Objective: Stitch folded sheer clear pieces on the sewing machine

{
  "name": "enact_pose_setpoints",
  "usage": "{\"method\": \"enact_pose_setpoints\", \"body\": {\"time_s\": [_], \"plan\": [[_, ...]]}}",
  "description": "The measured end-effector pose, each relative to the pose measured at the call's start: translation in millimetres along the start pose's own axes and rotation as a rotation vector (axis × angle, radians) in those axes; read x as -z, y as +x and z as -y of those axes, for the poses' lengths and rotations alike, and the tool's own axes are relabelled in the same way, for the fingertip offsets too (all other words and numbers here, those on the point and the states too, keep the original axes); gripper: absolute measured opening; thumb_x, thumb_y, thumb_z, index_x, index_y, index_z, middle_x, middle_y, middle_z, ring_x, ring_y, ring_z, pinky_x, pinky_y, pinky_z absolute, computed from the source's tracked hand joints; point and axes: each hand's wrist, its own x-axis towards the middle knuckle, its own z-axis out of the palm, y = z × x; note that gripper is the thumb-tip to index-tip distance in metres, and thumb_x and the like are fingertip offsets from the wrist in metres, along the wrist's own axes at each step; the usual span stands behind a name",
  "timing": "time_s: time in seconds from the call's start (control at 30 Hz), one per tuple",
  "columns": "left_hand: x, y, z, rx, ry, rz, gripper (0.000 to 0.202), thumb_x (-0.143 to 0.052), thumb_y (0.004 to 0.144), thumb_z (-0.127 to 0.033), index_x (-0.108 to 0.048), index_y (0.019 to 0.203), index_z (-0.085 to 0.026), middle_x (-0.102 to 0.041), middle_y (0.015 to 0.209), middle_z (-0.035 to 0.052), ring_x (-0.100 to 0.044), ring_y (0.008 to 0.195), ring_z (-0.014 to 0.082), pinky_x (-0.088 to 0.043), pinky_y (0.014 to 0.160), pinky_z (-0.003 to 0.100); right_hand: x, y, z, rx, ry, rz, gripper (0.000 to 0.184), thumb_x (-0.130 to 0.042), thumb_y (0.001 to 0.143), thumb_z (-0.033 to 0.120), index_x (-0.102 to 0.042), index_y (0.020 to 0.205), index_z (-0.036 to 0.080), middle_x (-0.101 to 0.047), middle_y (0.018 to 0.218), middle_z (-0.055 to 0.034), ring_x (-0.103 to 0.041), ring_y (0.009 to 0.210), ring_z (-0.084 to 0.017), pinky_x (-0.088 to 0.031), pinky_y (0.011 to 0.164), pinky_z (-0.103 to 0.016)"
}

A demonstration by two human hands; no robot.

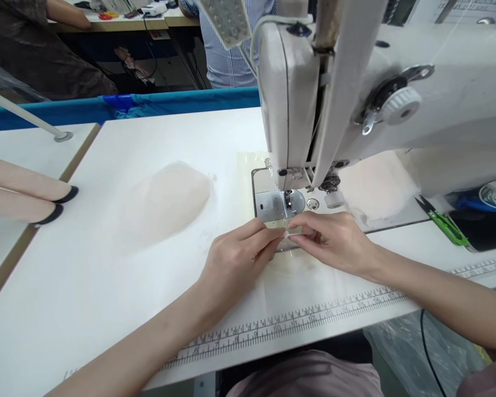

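In front of the sewing machine's needle plate (273, 205), my left hand (242, 251) and my right hand (334, 240) meet fingertip to fingertip. Both are closed in a pinch on a small pale strip of fabric (286, 234), thin and mostly covered by the fingers. The presser foot (288, 201) stands just beyond my fingertips, and the strip lies on the near side of it. A sheer beige fabric piece (169, 204) rests flat on the white table to the left of my left hand.
The sewing machine (297, 99) rises over the work spot. Right of it are pale fabric (376, 184), green-handled scissors (446, 223) and a dark flat object (488, 226). Two beige tubes with black ends (25, 190) lie at left. A ruler strip (281, 328) lines the front edge.
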Motion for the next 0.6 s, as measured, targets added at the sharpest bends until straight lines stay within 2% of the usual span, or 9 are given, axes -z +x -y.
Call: {"method": "enact_pose_setpoints", "body": {"time_s": [0.17,0.37,0.53,0.6], "plan": [[-1.3,-0.7,2.1,-0.046,0.043,-0.022,0.018,-0.050,0.095,-0.019,-0.067,0.102,-0.019,-0.062,0.071,-0.0016,-0.061,0.058,0.0081,-0.048,0.051,0.018,-0.5,-0.9,-0.8,0.043,0.019,0.016,0.008,-0.052,0.091,0.017,-0.058,0.096,0.020,-0.061,0.065,0.0057,-0.050,0.050,-0.006,-0.040,0.050,-0.018],[0.0,0.0,1.9,-0.079,0.097,-0.036,0.015,-0.051,0.094,-0.019,-0.066,0.096,-0.021,-0.064,0.069,-0.0021,-0.060,0.057,0.0088,-0.048,0.051,0.020,-1.3,-2.3,-2.4,-0.002,0.029,0.059,0.013,-0.053,0.091,0.019,-0.055,0.103,0.019,-0.057,0.062,0.0069,-0.051,0.050,-0.006,-0.039,0.050,-0.017],[0.7,0.0,0.6,-0.099,0.112,-0.053,0.011,-0.054,0.092,-0.017,-0.064,0.091,-0.021,-0.065,0.069,-0.0019,-0.059,0.056,0.0098,-0.046,0.049,0.021,-0.9,-0.7,-0.8,0.017,0.044,0.030,0.009,-0.052,0.091,0.019,-0.057,0.098,0.017,-0.059,0.062,0.0058,-0.049,0.048,-0.006,-0.038,0.048,-0.018],[-0.1,0.1,0.4,-0.083,0.094,-0.025,0.010,-0.054,0.092,-0.018,-0.063,0.094,-0.020,-0.065,0.072,-0.0008,-0.060,0.058,0.0101,-0.046,0.051,0.021,-1.2,-0.8,-0.3,0.049,0.036,0.018,0.010,-0.050,0.091,0.016,-0.059,0.095,0.017,-0.061,0.064,0.0054,-0.050,0.049,-0.006,-0.038,0.049,-0.017]]}}
